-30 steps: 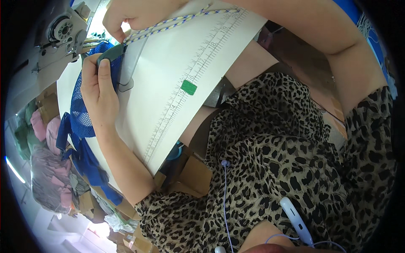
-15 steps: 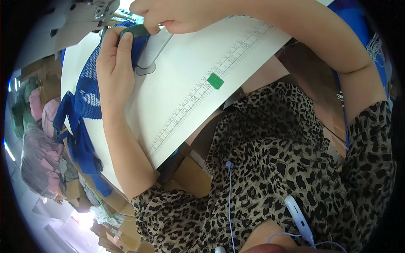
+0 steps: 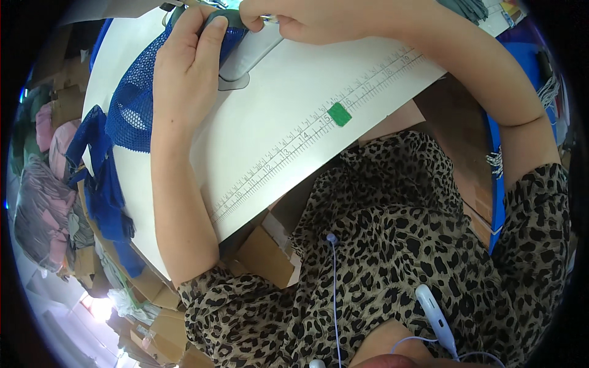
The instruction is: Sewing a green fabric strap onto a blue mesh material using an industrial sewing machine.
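At the far side of the white table, my left hand (image 3: 190, 61) pinches a dark green fabric strip (image 3: 232, 18) between thumb and fingers. Blue mesh fabric (image 3: 130, 101) hangs from under that hand and spreads over the tabletop. My right hand (image 3: 300, 21) is closed on the strip's right end, close beside the left. Something small and shiny shows between the right fingers; its kind cannot be made out. Beneath the hands, a pale plate (image 3: 248, 58) is set into the white tabletop (image 3: 270, 98).
Part of a sewing machine (image 3: 116, 7) shows at the top edge. A printed ruler scale (image 3: 294, 141) with a green patch (image 3: 339, 115) runs along the near table edge. Blue fabric (image 3: 107, 184) drapes off the left side. Bagged textiles (image 3: 40, 211) and cardboard boxes (image 3: 165, 334) lie beyond.
The view has shifted, so the table and machine sit differently in the picture. Both hands still grip the green strip. A shiny bit is now visible at the right fingers.
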{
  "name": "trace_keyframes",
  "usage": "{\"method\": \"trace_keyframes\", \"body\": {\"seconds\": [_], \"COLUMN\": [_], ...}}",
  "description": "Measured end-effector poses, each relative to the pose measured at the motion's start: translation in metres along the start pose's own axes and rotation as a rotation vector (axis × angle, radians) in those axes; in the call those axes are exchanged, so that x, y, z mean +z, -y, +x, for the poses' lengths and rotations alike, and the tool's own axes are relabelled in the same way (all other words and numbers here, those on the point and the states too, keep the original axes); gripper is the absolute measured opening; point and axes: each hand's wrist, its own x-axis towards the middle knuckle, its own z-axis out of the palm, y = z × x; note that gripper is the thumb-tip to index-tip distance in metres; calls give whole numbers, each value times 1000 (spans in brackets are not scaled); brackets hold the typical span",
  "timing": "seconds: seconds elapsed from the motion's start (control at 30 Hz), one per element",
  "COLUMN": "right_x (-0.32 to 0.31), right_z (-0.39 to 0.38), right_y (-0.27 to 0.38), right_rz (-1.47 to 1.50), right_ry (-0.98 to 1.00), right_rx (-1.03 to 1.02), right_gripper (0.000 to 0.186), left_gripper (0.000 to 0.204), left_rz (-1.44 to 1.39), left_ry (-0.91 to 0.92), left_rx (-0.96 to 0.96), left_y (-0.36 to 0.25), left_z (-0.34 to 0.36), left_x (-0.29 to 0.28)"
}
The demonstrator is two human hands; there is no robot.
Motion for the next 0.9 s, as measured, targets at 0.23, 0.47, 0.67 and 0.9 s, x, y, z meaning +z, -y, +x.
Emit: {"method": "trace_keyframes", "body": {"seconds": [0.23, 0.47, 0.67, 0.9], "right_x": [2, -15, -17, -17], "right_z": [-3, -8, -6, -8], "right_y": [-4, -11, -21, -23], "right_rz": [18, 232, 294, 288], "right_ry": [-29, 1, -26, 3], "right_rx": [28, -17, 292, 79], "right_gripper": [18, 24, 29, 26], "left_gripper": [21, 21, 23, 21], "left_rz": [-21, 232, 225, 232], "left_ry": [-48, -47, -77, -91], "left_rx": [34, -31, 19, 45], "left_y": [4, -18, -14, -15], "left_z": [3, -5, -4, -1], "left_x": [6, 9, 12, 10]}}
